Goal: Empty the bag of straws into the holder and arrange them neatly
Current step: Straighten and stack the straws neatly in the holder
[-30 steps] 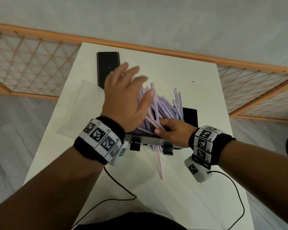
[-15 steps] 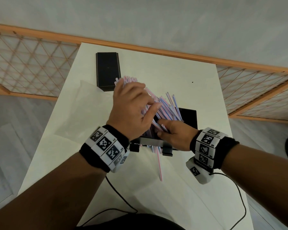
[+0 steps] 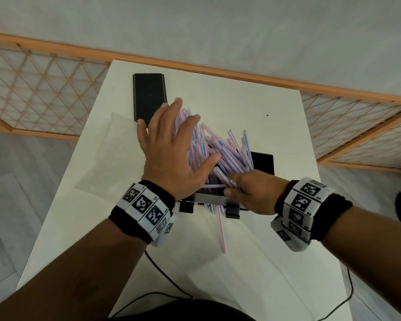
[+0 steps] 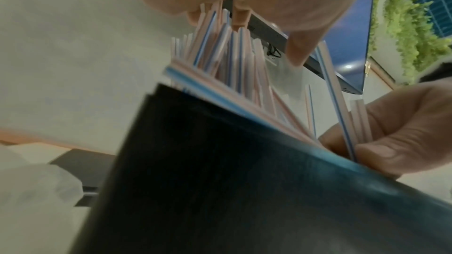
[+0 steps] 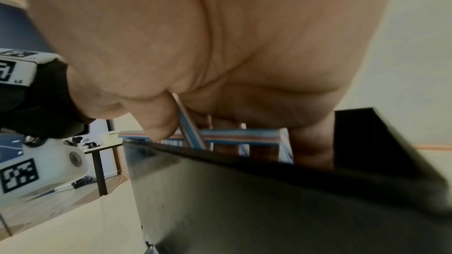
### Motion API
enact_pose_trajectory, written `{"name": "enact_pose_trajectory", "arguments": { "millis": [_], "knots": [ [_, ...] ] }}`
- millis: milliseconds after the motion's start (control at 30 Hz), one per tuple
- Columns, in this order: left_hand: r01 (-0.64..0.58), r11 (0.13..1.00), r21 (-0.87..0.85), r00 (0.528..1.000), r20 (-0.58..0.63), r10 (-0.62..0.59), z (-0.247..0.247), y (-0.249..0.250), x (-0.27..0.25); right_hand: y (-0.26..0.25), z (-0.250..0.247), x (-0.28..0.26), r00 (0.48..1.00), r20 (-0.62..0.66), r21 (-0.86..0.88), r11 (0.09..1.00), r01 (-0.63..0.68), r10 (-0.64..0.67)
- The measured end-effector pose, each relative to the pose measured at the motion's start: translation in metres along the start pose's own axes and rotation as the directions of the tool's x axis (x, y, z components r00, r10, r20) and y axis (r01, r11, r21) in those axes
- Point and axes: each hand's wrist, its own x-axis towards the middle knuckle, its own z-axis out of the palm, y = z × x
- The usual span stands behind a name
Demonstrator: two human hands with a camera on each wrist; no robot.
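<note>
A bundle of pink, blue and white striped straws (image 3: 222, 147) fans out, leaning, from the black holder (image 3: 263, 163) in the middle of the white table (image 3: 276, 262). My left hand (image 3: 171, 156) is spread flat, its palm against the left side of the straws (image 4: 220, 55). My right hand (image 3: 247, 191) is at the holder's near edge, fingers curled round a few straws (image 5: 234, 136); in the left wrist view its thumb (image 4: 381, 152) pinches them. One straw (image 3: 220, 225) pokes out under the holder onto the table. The empty clear bag (image 3: 107, 158) lies to the left.
A black rectangular box (image 3: 149, 96) lies at the table's back left. Two black cables (image 3: 162, 272) trail from my wrists over the near table edge. A wooden lattice railing (image 3: 44, 89) runs behind the table.
My left hand, curled over the straw tops half a second ago, has opened with fingers spread against the bundle. The right hand has stayed at the holder's near edge.
</note>
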Motion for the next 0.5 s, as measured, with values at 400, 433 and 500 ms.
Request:
{"name": "enact_pose_trajectory", "arguments": {
  "millis": [400,433,500],
  "knots": [
    [-0.038,0.961,-0.274,0.994,-0.107,0.009,0.010,-0.016,0.002,0.013,-0.013,-0.009,0.956,-0.293,0.101,0.994,0.044,-0.012],
    [-0.023,0.957,-0.290,0.995,-0.104,-0.008,0.009,-0.016,0.004,0.012,-0.016,-0.009,0.947,-0.319,0.104,0.992,0.068,-0.031],
    [0.004,0.954,-0.300,0.996,-0.085,-0.031,0.007,-0.016,0.007,0.008,-0.020,-0.009,0.942,-0.332,0.102,0.991,0.088,-0.050]
  ]
}}
